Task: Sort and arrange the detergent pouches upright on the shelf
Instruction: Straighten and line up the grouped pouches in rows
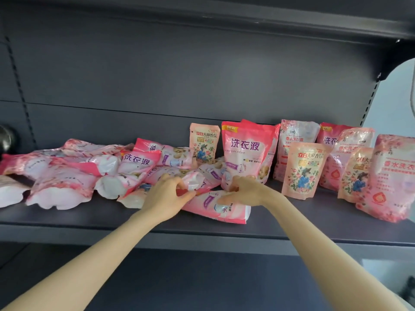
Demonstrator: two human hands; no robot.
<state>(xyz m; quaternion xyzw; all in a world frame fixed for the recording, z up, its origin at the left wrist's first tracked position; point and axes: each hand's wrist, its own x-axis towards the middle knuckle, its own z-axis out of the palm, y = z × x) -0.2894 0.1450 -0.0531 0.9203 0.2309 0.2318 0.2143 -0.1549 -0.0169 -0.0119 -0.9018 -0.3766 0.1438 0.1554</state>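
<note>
While both hands reach over the shelf point(314, 221) front: pink detergent pouches, part sorted.
Near: left hand point(166, 194), grip clamped on the end of a lying pouch point(195, 181); right hand point(244, 191), grip curled round the foot of a standing pouch point(247, 151). Beyond: flat heap point(65, 182) at left, upright row point(303, 173) at right.

Behind our grip we see a dark grey metal back panel point(157, 75); well right of it, a pale bluish wall point(390, 108).

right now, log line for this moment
left hand: grips lying pouch | right hand: at upright pouch base, grip unclear | pile: flat
</note>
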